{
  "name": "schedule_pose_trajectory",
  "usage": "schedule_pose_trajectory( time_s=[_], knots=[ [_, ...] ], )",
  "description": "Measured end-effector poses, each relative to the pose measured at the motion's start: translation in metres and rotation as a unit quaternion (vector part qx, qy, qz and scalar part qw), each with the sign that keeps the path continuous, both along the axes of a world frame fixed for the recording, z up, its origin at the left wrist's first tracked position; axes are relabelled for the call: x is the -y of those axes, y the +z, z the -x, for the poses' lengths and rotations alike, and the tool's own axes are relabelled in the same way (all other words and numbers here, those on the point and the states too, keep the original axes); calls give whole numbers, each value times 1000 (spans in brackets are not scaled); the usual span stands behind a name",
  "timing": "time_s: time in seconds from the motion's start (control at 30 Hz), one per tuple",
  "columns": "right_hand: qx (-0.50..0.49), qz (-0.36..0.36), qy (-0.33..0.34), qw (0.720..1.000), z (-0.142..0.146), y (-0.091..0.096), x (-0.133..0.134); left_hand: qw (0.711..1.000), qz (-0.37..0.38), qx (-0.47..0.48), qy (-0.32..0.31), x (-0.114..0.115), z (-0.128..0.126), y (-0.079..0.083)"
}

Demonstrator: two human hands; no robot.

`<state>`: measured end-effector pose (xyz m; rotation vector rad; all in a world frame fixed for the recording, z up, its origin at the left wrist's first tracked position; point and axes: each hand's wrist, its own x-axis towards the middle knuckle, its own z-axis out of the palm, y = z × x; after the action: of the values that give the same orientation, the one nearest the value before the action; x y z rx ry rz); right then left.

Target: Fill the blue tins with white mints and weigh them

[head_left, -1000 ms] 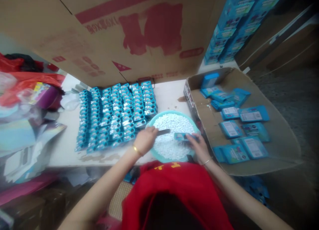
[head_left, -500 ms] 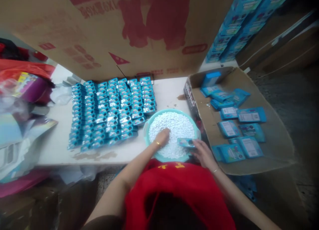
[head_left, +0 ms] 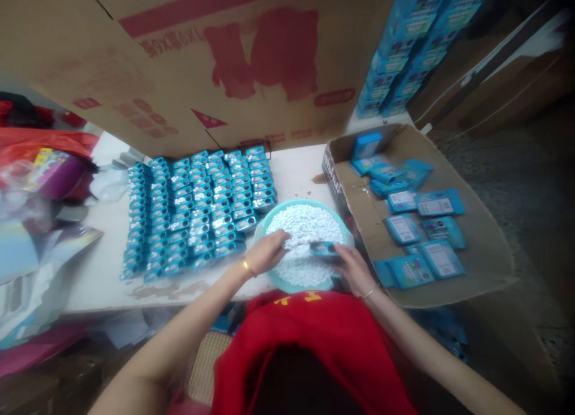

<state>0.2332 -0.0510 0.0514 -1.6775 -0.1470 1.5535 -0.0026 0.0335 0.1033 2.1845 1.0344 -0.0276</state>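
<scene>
The right hand [head_left: 354,270] has its grip closed on one end of a small blue box [head_left: 320,248], held over white pellets [head_left: 308,218] in a turquoise bowl [head_left: 261,228] on the tabletop [head_left: 296,172]. The left hand [head_left: 269,251] curls above the bowl's left side; I cannot tell whether its grip holds anything.

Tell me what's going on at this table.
A person's right hand holds a small blue box over a bowl of white pellets. The left hand is also over the bowl, near its left side; whatever it may be holding is too blurred to tell. Rows of similar blue boxes stand left of the bowl, and to its right an open cardboard box holds scattered blue packets.
</scene>
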Motion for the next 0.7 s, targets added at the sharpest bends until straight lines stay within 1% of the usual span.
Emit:
schedule_pose_trajectory(
  time_s=[0.07,0.13,0.23,0.37,0.47,0.57,0.63,0.7],
  knots=[
    [12,-9,12,1000,3,0,-5,999,-4,-17,-29,-2,-4,19],
    [26,-16,24,999,6,0,-8,997,-6,-53,-53,-3,-12,33],
    [50,-20,37,998,11,1,-11,987,-13,-142,-74,-4,-27,50],
    [79,-25,53,995,16,1,-11,964,-34,-245,-100,-4,-53,70],
    [87,-22,64,994,18,-1,-10,952,-57,-275,-118,-1,-71,81],
    [72,-15,56,996,19,-3,-10,950,-65,-277,-132,2,-82,89],
    [52,-18,47,997,19,-5,-10,951,-62,-273,-133,2,-81,94],
    [35,-27,42,998,17,-7,-10,956,-61,-264,-110,1,-74,94]
  ],
)
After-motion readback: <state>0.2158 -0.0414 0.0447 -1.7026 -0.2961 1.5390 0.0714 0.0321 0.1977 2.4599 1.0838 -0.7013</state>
